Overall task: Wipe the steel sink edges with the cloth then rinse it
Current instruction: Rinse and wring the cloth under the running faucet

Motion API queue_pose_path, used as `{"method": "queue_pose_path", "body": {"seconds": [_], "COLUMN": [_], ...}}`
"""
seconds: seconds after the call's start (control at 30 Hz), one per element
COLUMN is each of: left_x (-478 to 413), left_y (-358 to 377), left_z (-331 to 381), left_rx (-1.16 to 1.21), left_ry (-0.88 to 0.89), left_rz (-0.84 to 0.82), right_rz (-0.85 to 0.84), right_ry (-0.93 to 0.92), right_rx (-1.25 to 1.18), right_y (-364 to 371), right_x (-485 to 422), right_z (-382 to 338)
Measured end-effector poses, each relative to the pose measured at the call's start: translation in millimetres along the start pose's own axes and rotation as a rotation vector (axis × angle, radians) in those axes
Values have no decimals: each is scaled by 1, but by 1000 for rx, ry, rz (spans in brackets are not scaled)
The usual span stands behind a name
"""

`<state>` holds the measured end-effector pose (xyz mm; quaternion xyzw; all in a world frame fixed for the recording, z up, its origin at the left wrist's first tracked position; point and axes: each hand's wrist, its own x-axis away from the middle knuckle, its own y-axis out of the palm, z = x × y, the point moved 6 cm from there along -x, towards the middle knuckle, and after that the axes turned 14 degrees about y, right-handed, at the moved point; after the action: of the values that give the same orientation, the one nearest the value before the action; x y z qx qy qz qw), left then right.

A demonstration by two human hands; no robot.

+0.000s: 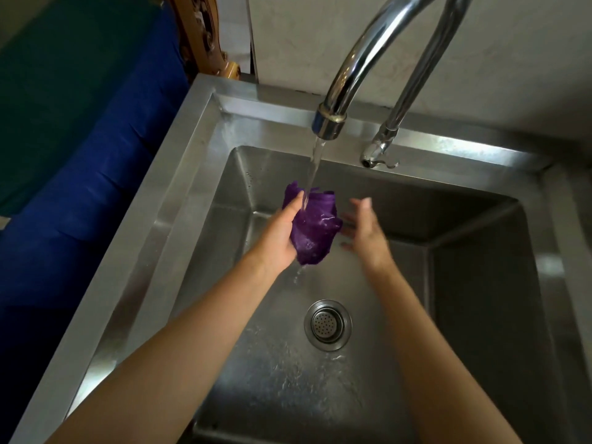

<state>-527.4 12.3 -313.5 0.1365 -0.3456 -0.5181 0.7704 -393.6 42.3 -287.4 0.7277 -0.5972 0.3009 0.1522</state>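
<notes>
A wet purple cloth (312, 230) hangs bunched over the steel sink (179, 174), directly under a stream of water from the chrome tap (333, 118). My left hand (278, 241) grips the cloth from its left side. Water drips from the cloth's lower end into the basin. My right hand (363, 233) is just right of the cloth, blurred, with its fingers spread and nothing in it; its fingertips are close to the cloth's right edge.
The drain strainer (327, 325) sits in the wet basin floor below my hands. The tap's lever handle (378, 152) stands on the back rim. A blue and green cloth-covered surface (80, 155) lies left of the sink. A white wall is behind.
</notes>
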Motion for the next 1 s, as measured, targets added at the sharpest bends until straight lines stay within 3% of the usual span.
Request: {"method": "queue_pose_path", "body": {"seconds": [0.1, 0.23, 0.3, 0.43, 0.6, 0.7, 0.8, 0.87, 1.0], "left_x": [-5, -10, -10, -7, -1, -2, -2, -3, -4], "left_y": [-3, -19, -25, -18, -11, -10, -10, -17, -35], "left_z": [1, 6, 4, 1, 18, 17, 15, 17, 14], "left_rx": [-86, -86, -103, -397, -629, -523, -352, -298, -413], "left_ry": [39, 72, 62, 13, 170, 196, 166, 136, 80], "left_rz": [35, 120, 153, 113, 87, 45, 122, 186, 237], "right_rz": [-137, -45, -89, -162, -56, 41, -90, -179, -94], "right_ry": [-6, -152, -178, -217, -126, -28, 197, 239, -70], "right_rx": [-23, 44, 26, 72, 15, 62, -20, -72, 105], "right_y": [21, 16, 22, 35, 28, 24, 29, 33, 39], "right_x": [2, 0, 5, 12, -6, -18, -17, -12, -1], "right_z": [8, -3, -7, -18, -24, -12, 22, 40, 20]}}
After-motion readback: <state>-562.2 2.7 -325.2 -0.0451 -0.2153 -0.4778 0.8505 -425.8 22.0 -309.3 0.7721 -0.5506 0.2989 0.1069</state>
